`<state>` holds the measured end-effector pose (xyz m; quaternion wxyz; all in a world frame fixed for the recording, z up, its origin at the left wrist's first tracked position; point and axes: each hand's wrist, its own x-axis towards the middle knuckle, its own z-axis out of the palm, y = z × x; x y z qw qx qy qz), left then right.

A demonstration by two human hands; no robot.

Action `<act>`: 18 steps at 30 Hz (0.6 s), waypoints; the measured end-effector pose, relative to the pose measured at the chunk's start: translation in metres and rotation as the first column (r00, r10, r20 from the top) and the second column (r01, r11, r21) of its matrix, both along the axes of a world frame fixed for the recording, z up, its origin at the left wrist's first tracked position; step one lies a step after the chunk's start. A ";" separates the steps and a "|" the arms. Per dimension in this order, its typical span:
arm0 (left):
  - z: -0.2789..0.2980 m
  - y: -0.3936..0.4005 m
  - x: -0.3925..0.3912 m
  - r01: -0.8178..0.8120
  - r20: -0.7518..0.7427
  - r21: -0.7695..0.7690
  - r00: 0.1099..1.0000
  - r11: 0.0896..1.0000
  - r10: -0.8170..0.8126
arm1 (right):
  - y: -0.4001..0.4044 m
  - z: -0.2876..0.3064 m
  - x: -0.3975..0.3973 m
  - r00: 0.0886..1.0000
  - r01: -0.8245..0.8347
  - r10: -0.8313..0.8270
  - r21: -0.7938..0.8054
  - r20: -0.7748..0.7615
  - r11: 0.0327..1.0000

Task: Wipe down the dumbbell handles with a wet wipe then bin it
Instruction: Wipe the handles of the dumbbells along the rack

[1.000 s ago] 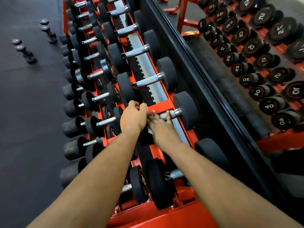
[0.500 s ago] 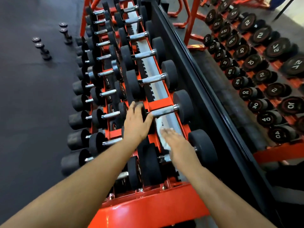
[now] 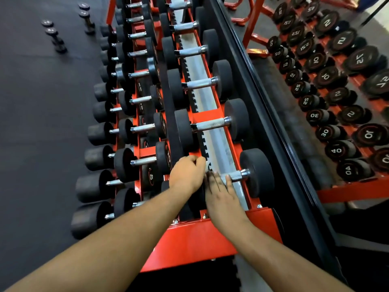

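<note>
- Your left hand [image 3: 187, 174] is curled, knuckles up and fingers tucked under; what it grips is hidden beneath it.
- Your right hand [image 3: 221, 192] lies palm down with its fingers straight and slightly spread, just beside the left, the two nearly touching.
- Both forearms are bare and stretch forward from the lower edge of the view, drawing together toward the wrists.

On the top tier of a red rack [image 3: 189, 243], the right hand [image 3: 221, 192] lies with fingers draped over the chrome handle [image 3: 234, 176] of the nearest dumbbell [image 3: 255, 171], while the left hand [image 3: 186, 174], fingers curled, rests on that dumbbell's near head, beside a mirror [image 3: 315, 102].
</note>
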<state>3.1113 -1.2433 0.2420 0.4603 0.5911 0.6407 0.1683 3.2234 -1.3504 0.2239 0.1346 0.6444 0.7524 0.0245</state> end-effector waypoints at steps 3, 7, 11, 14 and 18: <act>0.003 0.001 0.001 -0.006 -0.026 0.028 1.000 1.000 0.007 | 0.029 0.005 0.005 1.000 -0.014 0.015 -0.032 0.024 0.999; 0.004 0.000 0.001 -0.022 -0.021 0.032 1.000 0.999 0.023 | 0.046 0.013 0.001 0.995 -0.020 0.032 -0.127 0.099 0.992; 0.005 -0.001 0.001 -0.024 -0.015 0.048 1.000 0.999 0.025 | 0.007 0.012 0.002 0.993 -0.053 0.059 -0.057 0.098 0.997; 0.003 -0.001 0.001 -0.018 -0.020 0.046 1.000 0.999 0.019 | -0.004 0.010 0.002 0.990 -0.080 0.083 -0.024 0.111 0.996; 0.004 -0.001 0.003 -0.044 -0.031 0.056 0.998 0.997 0.046 | 0.030 0.000 0.005 0.994 -0.062 0.059 0.020 0.094 0.998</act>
